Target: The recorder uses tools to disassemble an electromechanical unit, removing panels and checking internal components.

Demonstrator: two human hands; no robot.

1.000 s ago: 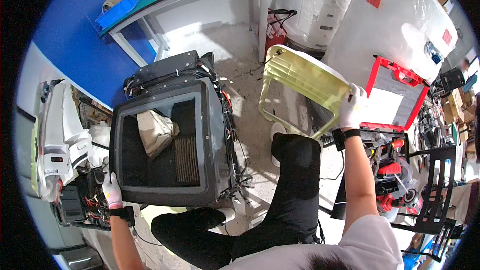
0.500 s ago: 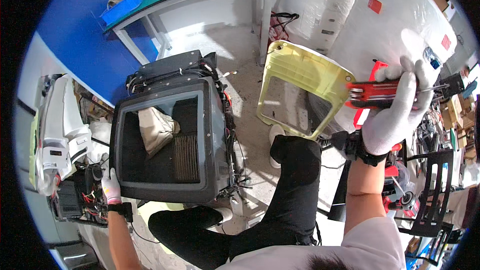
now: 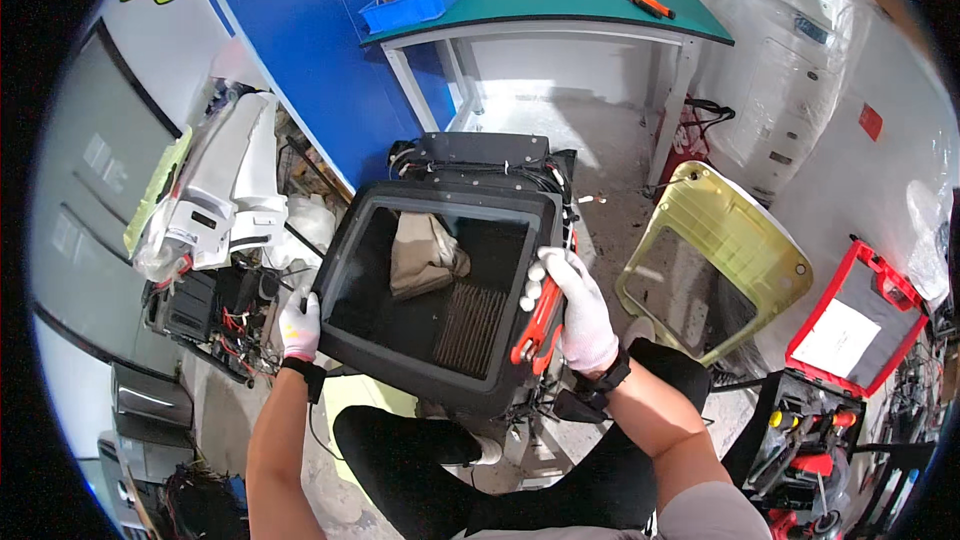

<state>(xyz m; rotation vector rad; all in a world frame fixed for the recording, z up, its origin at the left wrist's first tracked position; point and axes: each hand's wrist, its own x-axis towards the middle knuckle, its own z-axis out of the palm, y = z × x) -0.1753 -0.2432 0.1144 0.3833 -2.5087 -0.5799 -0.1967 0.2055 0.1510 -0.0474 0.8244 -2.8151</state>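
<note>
A black boxy housing (image 3: 535, 230) with a wide opening stands in front of me. A crumpled beige cloth bag (image 3: 420, 255) lies inside it, above a ribbed panel (image 3: 470, 325). My left hand (image 3: 299, 325), in a white glove, is closed on the housing's lower left edge. At the right edge my gloved right hand (image 3: 575, 310) is wrapped around a red-and-black folding hex key set (image 3: 541, 320). Part of that tool is hidden by the fingers, and whether it touches the housing I cannot tell.
A yellowish frame panel (image 3: 760, 240) leans at the right, beyond an open toolbox (image 3: 800, 440) with a red lid (image 3: 860, 325). Behind stands a green-topped table (image 3: 560, 2) with a blue bin (image 3: 420, 10) and orange-handled tool (image 3: 650, 5). White plastic parts (image 3: 235, 170) lie left.
My right hand has come down and left with the hex key set, from the far right to the housing's right edge. My left hand stays at the housing while the view has shifted.
</note>
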